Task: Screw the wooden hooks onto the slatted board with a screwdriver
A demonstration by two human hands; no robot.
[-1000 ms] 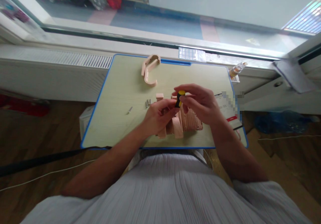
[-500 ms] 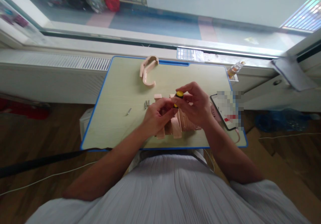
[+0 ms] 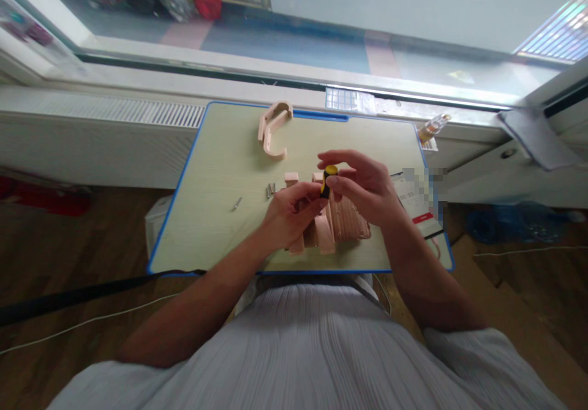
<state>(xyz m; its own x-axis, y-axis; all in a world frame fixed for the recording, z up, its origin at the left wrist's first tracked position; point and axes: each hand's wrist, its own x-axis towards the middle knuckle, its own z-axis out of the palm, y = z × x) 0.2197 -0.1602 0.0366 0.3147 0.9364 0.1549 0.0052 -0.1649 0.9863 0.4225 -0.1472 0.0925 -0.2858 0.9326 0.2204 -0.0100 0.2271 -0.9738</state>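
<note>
A short screwdriver (image 3: 329, 174) with a black and yellow handle stands nearly upright over the wooden pieces; its shaft and tip are hidden. Fingers of my left hand (image 3: 291, 214) are closed around its lower end. My right hand (image 3: 367, 186) has its thumb against the handle, with the index finger raised off it and the grip loose. Beneath both hands lies a wooden assembly with curved strips (image 3: 324, 235) and a ribbed wooden part (image 3: 351, 219). Left of it on the table are several screws (image 3: 270, 190) and a single screw (image 3: 237, 203).
Hook-shaped wooden pieces (image 3: 274, 131) lie at the back of the blue-edged table (image 3: 220, 152). A phone-like device (image 3: 420, 208), partly pixelated, rests at the right edge. Behind the table are a windowsill with a clear plastic packet (image 3: 349, 99) and a bottle (image 3: 433, 128).
My right hand has loosened on the screwdriver handle, its index finger lifting and the hand shifting slightly right. My left hand stays at the lower end.
</note>
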